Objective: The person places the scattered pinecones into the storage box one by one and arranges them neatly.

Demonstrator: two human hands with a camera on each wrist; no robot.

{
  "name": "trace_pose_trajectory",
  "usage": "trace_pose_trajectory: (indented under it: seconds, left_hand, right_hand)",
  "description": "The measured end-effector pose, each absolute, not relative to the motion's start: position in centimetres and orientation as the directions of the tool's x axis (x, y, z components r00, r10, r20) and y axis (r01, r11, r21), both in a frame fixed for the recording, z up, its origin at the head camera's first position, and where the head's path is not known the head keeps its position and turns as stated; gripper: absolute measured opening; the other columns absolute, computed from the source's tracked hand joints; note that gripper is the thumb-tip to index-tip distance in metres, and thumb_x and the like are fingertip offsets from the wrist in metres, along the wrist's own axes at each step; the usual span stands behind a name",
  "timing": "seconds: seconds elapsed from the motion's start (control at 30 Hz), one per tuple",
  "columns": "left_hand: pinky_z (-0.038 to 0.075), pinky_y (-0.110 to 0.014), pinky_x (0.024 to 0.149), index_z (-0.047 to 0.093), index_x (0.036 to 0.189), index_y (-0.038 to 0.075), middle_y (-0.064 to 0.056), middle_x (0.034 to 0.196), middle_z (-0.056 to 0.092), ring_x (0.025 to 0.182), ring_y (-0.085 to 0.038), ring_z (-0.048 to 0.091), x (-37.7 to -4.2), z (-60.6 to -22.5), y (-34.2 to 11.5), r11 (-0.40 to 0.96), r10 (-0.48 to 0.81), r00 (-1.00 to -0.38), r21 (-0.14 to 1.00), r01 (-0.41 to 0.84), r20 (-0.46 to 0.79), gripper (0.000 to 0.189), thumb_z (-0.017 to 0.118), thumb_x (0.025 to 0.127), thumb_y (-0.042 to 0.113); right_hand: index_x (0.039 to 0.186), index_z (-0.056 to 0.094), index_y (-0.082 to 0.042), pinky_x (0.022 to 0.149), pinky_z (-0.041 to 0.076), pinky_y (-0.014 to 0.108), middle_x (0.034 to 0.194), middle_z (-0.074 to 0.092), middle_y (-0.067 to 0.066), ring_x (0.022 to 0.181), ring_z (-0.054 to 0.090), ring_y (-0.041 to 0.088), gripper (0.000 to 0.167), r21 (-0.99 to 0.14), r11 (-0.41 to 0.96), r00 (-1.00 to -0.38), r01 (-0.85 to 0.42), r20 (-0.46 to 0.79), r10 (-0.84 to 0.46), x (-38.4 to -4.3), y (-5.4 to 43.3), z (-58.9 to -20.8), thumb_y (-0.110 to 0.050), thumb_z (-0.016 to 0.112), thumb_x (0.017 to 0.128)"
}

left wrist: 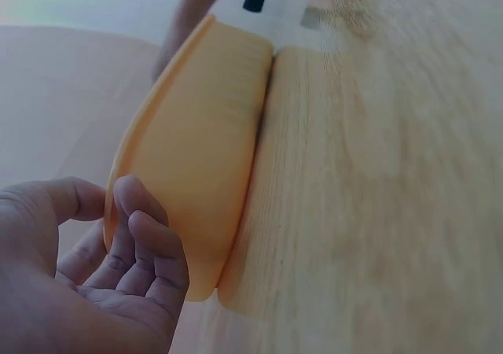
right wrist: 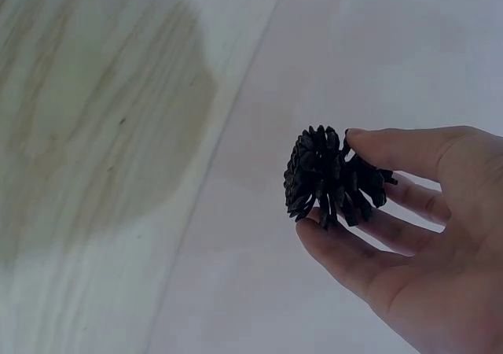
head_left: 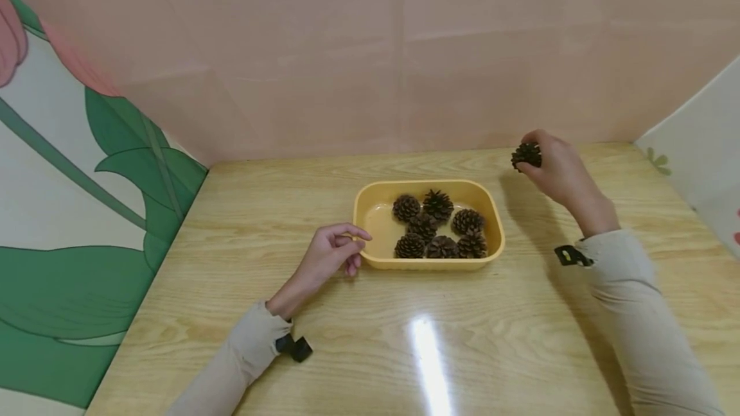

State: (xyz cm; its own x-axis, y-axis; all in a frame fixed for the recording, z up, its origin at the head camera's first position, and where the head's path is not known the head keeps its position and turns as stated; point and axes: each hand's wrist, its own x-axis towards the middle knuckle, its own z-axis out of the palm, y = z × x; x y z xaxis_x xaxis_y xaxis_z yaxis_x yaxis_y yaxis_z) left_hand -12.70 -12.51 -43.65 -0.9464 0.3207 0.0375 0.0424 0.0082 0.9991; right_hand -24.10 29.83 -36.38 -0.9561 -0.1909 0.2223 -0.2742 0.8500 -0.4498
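Towards the back right of the table, my right hand (head_left: 563, 169) holds a dark brown pine cone (head_left: 527, 156) between thumb and fingers. In the right wrist view the pine cone (right wrist: 334, 177) shows its spread scales, with the thumb on one side and the fingers on the other. A yellow plastic basin (head_left: 428, 264) stands on the table with several pine cones (head_left: 423, 226) inside, mostly at its middle and right. My left hand (head_left: 329, 252) is at the basin's left end; in the left wrist view its fingers (left wrist: 161, 252) pinch the rim.
The wood-grain table (head_left: 347, 352) is bounded by a pink covered wall (head_left: 370, 82) at the back. A panel with painted green leaves (head_left: 63, 294) rises on the left, a pale panel (head_left: 702, 153) on the right. Small black devices sit at both cuffs.
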Motion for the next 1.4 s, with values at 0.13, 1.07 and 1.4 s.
trace_pose_trajectory:
  seconds: [0.13, 1.07, 1.4]
  left_hand:
    - [0.049, -0.026, 0.043, 0.067, 0.117, -0.007, -0.009, 0.062, 0.064, 0.046, -0.015, 0.057, -12.6, -43.6, -12.6, 0.017, 0.33, -0.943, 0.998, 0.058, 0.049, 0.023, 0.061, 0.096, 0.002]
    - [0.05, -0.022, 0.045, 0.063, 0.125, -0.007, -0.013, 0.064, 0.064, 0.046, -0.012, 0.058, -12.6, -43.3, -12.5, 0.013, 0.348, -0.937, 0.999, 0.047, 0.04, 0.031, 0.063, 0.095, 0.0]
    - [0.05, -0.023, 0.045, 0.064, 0.125, -0.005, -0.009, 0.063, 0.064, 0.047, -0.013, 0.058, -12.7, -43.3, -12.5, 0.018, 0.355, -0.934, 0.998, 0.052, 0.042, 0.03, 0.064, 0.096, 0.002]
  right_hand:
    - [0.135, 0.044, 0.007, 0.089, 0.044, 0.068, 0.123, 0.053, 0.036, 0.112, 0.051, 0.055, 0.049, -0.436, 0.846, -0.944, -0.308, 0.248, -0.217, -23.7, 28.9, -35.9, -0.008, 0.066, 0.094]
    - [0.124, 0.053, 0.004, 0.082, 0.054, 0.055, 0.112, 0.062, 0.024, 0.101, 0.062, 0.041, 0.042, -0.342, 0.771, -0.827, -0.537, 0.393, -0.402, -20.8, 22.7, -34.1, -0.001, 0.073, 0.087]
    - [0.125, 0.054, 0.002, 0.09, 0.051, 0.057, 0.116, 0.063, 0.022, 0.107, 0.061, 0.041, 0.042, -0.369, 0.744, -0.823, -0.557, 0.368, -0.433, -19.4, 20.8, -33.6, -0.003, 0.074, 0.088]
